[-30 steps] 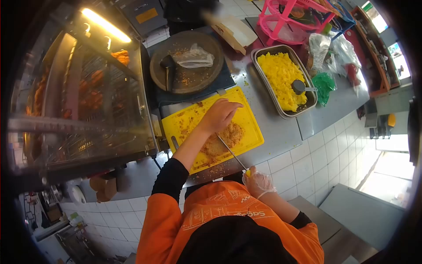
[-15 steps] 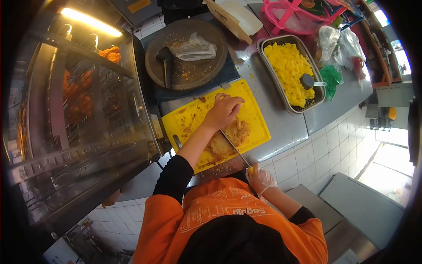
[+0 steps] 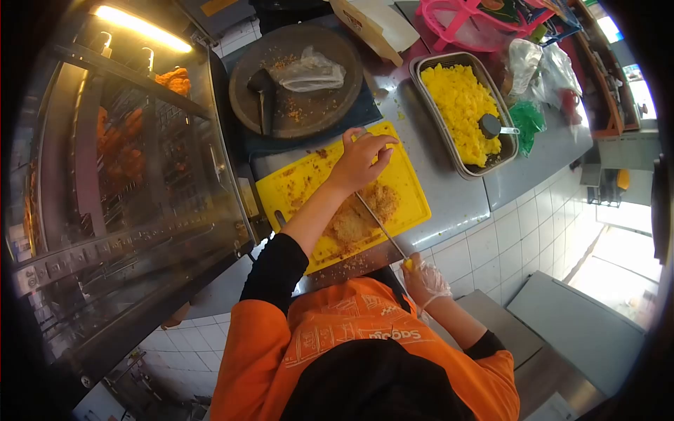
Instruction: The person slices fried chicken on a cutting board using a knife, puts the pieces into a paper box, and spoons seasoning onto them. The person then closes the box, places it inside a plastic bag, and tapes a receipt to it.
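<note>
My right hand (image 3: 423, 279), in a clear plastic glove, is closed round the yellow handle of a knife (image 3: 382, 228). Its blade slants up and left across a flat piece of breaded, fried food (image 3: 351, 223), which lies on a yellow cutting board (image 3: 414, 189). Over the blade's far end is my left hand (image 3: 361, 163), bare, its fingers partly spread and holding nothing visible. The knife tip is hidden below that hand, and whether the palm touches the blade I cannot tell. Brown crumbs are scattered over the board.
A round dark stone slab (image 3: 309, 119) carries a black pestle-like tool (image 3: 265, 102) and a crumpled plastic bag (image 3: 312, 74). At right stands a metal tray (image 3: 516, 144) of yellow food with a scoop (image 3: 490, 126). A lit display cabinet (image 3: 225, 179) borders the left.
My left hand has shifted slightly away from my body and its fingers have spread more. My right hand and the knife have moved slightly right.
</note>
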The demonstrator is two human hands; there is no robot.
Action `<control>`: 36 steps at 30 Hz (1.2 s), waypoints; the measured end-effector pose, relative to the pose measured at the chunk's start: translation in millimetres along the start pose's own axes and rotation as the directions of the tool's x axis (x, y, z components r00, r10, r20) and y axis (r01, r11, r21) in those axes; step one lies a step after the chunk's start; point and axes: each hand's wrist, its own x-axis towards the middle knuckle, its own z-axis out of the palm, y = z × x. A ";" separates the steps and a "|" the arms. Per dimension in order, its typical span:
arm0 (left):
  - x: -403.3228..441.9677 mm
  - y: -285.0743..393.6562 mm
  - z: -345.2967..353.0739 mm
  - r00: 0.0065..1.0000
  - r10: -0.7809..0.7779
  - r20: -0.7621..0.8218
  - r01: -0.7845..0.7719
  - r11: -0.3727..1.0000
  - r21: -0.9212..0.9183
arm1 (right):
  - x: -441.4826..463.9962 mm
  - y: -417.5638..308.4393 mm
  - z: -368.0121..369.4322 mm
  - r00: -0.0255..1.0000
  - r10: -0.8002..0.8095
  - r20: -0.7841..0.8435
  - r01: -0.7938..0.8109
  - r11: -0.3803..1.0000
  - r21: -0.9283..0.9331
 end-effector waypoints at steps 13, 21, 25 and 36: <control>-9.5 -16.8 6.8 0.999 -0.044 -0.025 0.045 0.999 0.027 | 48.9 34.9 28.9 0.962 -0.214 -0.169 0.219 0.976 0.008; 15.2 26.2 -18.7 0.978 0.084 -0.189 -0.070 0.995 0.077 | 22.9 30.2 -10.5 0.952 -0.239 -0.193 0.242 0.970 -0.007; 20.2 9.3 -6.6 0.975 -0.014 -0.221 0.027 0.998 0.054 | 41.7 38.0 -19.6 0.954 -0.229 -0.193 0.218 0.973 -0.075; 3.2 -20.4 7.9 0.985 -0.113 -0.132 0.117 0.993 0.026 | 60.2 33.2 -32.9 0.985 -0.169 0.015 0.169 0.986 -0.008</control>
